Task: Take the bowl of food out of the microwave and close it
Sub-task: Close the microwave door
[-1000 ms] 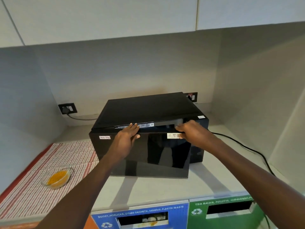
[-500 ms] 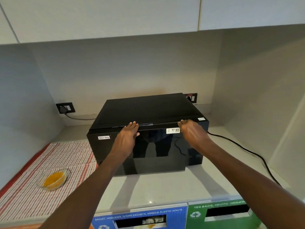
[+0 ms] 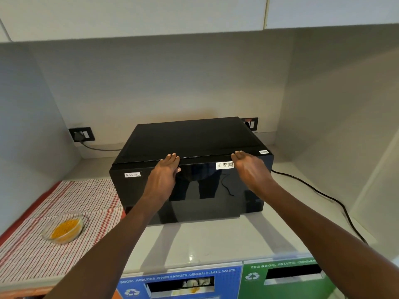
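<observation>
The black microwave [image 3: 190, 139] stands on the white counter, its glossy drop-down door [image 3: 207, 190] upright and flush with the body. My left hand [image 3: 165, 174] lies flat against the door's upper edge at the middle, fingers together and extended. My right hand [image 3: 250, 169] presses flat on the same edge further right, beside a white sticker. Neither hand holds anything. The glass bowl of yellow food [image 3: 64, 228] sits on the striped cloth at the left, away from both hands.
A red-and-white striped cloth [image 3: 43, 251] covers the left counter. A black power cable [image 3: 323, 197] runs along the right side of the counter. Wall sockets [image 3: 82, 134] sit behind the microwave. Blue [image 3: 181, 281] and green [image 3: 287, 275] waste-bin slots line the front edge. Cabinets hang overhead.
The microwave door swung up from partly open to fully closed, with both hands pushing its top edge. The bowl stayed on the cloth.
</observation>
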Demonstrator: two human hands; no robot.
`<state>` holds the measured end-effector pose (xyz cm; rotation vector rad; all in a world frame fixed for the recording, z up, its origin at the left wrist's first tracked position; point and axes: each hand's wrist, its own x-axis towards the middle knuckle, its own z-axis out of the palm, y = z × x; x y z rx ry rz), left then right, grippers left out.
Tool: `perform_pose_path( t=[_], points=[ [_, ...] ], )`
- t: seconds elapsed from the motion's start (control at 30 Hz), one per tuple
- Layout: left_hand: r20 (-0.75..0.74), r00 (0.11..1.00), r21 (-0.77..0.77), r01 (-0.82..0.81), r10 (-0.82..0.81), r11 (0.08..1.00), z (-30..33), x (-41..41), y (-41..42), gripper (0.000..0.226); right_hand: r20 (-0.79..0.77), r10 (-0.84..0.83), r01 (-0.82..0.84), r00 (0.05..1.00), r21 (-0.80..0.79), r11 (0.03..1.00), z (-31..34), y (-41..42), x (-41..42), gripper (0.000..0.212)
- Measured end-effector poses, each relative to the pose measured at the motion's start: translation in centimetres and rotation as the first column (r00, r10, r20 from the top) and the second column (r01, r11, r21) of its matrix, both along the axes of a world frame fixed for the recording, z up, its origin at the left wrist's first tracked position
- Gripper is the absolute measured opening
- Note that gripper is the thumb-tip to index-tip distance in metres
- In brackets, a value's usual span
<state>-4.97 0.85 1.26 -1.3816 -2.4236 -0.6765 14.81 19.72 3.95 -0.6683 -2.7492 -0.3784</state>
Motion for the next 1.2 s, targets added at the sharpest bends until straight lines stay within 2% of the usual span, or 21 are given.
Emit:
perform_pose_path(
  t=[0.17,0.7,0.87,1.0,1.2],
  points=[
    [-0.013,1.000,-0.046,-0.026,0.026,0.999,0.4,0.0,0.5,0.048,0.016,-0.021,0.022,1.000,-0.005,1.000,0.1,0.3,-0.7,0.054],
    [-0.045,0.998,-0.008,-0.054,0.054,0.998,0.1,1.0,0.1,0.049,-0.023,-0.020,0.019,1.000,-0.024,1.000,-0.1,-0.2,-0.2,0.062],
    [-0.078,0.995,-0.074,-0.070,0.064,0.995,0.7,1.7,-0.5,0.051,-0.032,-0.042,0.041,0.999,-0.038,0.998,-0.1,-0.7,0.0,0.064],
    [-0.044,0.997,-0.154,-0.068,0.062,0.986,1.4,2.1,-1.0,0.051,-0.007,-0.049,0.048,0.999,-0.040,0.998,-0.4,-1.0,0.4,0.068],
    [-0.053,0.995,-0.155,-0.095,0.087,0.983,1.6,3.8,-2.1,0.056,-0.003,-0.062,0.061,0.998,-0.095,0.994,0.1,-2.6,1.6,0.069]
  ],
)
